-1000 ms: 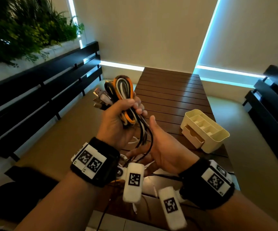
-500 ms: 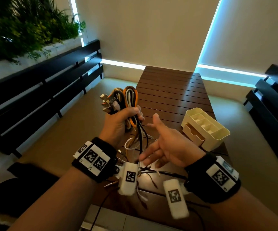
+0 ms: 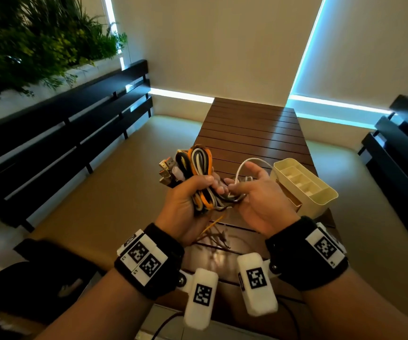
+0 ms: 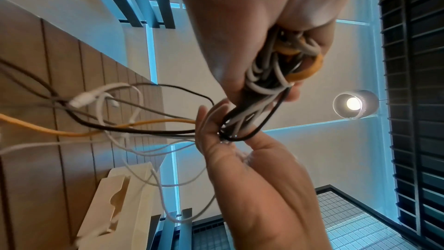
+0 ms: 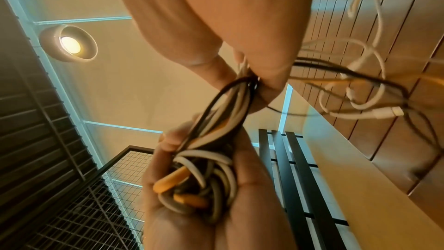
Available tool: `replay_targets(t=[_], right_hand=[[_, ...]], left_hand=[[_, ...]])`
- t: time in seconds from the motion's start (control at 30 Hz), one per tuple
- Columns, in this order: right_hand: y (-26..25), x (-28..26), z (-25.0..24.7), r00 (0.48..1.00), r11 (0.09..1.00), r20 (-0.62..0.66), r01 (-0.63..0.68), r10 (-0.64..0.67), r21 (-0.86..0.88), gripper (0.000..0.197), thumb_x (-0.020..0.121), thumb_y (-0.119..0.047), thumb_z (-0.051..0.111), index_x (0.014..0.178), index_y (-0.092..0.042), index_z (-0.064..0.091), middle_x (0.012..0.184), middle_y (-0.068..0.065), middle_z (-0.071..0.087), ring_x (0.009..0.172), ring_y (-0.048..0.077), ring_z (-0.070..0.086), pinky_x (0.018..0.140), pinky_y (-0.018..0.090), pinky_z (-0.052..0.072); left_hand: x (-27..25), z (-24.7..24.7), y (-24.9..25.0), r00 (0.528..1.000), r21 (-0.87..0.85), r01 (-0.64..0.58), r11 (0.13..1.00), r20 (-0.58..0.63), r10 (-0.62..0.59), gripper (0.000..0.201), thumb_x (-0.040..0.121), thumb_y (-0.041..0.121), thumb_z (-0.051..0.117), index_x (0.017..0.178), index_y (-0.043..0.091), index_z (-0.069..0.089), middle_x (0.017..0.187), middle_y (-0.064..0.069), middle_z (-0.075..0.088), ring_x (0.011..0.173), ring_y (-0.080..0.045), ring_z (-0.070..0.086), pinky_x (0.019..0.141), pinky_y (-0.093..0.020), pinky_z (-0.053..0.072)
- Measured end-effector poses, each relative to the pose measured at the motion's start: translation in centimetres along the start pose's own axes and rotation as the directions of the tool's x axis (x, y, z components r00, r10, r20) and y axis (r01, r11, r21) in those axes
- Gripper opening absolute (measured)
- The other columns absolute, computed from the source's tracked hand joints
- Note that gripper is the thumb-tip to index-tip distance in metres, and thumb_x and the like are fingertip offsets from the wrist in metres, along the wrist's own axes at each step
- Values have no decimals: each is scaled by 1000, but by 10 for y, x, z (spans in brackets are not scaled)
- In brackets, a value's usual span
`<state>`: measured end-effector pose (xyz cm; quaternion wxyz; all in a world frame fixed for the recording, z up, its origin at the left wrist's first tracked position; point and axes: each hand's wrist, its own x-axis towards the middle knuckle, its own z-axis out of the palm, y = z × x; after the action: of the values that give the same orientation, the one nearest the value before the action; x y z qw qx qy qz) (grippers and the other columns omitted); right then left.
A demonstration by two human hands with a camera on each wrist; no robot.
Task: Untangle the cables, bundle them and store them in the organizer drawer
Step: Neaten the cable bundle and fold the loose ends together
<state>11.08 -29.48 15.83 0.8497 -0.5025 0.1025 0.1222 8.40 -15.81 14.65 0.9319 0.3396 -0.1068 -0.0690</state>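
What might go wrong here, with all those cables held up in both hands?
The loose cable tails trail onto the table, so winding them around the bundle could re-knot them. The left hand grips many loops at once; some may slip free. The right hand pinches strands beside the organizer, which a tug might drag.

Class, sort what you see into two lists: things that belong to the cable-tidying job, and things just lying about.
Job:
cable bundle
loose cable ends
organizer
left hand
right hand

Lying about:
plants
benches
ceiling lamp
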Motion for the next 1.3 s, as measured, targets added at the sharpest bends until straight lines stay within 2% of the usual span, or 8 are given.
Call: replay_targets(t=[0.3,0.5,0.63,0.83,0.97,1.1,1.23,1.3], right_hand=[[5,-11,2,983,970,22,185,-184,-159,93,86,26,43,144,-46,29,121,19,55,94,31,69,76,40,55],[3,-19,5,959,928,159,270,-235,-257,95,88,23,43,146,-49,23,111,19,65,68,18,67,56,31,55],[2,-24,3,941,937,257,278,-221,-212,87,87,3,48,149,-51,18,80,10,64,59,20,59,53,29,51],[3,-33,10,936,888,296,292,-189,-356,95,83,-23,61,150,-55,2,101,24,59,65,21,52,60,29,42],[3,-36,12,918,868,345,325,-195,-375,98,89,-22,62,153,-46,-7,108,-29,61,103,1,67,99,34,52],[4,-39,18,929,867,305,321,-210,-382,101,85,-47,65,151,-51,-11,137,-31,39,121,-2,53,109,36,45],[5,-38,14,920,855,319,346,-229,-385,92,84,-57,46,151,-45,-15,94,-60,47,92,-33,50,83,3,45],[7,-34,13,920,814,295,371,-257,-447,88,78,-82,43,144,-62,-12,126,-56,38,122,-20,44,108,20,38]], left_hand=[[-9,1,0,979,-60,122,991,-157,-130,5,78,3,58,81,4,62,67,-7,54,60,-16,54,66,-29,51],[-13,3,-1,961,59,211,976,-195,-196,27,75,8,60,100,1,67,69,-12,57,60,-19,57,64,-31,56],[-11,1,-4,950,67,249,966,-210,-230,44,75,8,63,119,-1,64,74,-11,60,61,-15,61,63,-35,57],[-10,0,-3,930,167,315,934,-249,-269,23,88,3,57,109,-3,63,81,-19,61,69,-25,64,67,-39,59],[-8,4,-4,956,321,257,911,-219,-192,31,88,-5,57,118,-4,63,113,-35,64,101,-44,65,92,-56,52],[-6,5,-2,977,436,206,876,-135,-162,20,92,-2,57,110,-2,65,99,-21,70,93,-35,69,80,-45,57],[-5,13,-1,989,491,143,860,-34,-145,26,88,1,63,108,-12,55,95,-22,60,89,-35,62,78,-45,54],[-7,15,-2,990,485,132,865,-26,-137,24,88,-4,61,110,-10,56,94,-23,60,85,-35,62,75,-44,54]])
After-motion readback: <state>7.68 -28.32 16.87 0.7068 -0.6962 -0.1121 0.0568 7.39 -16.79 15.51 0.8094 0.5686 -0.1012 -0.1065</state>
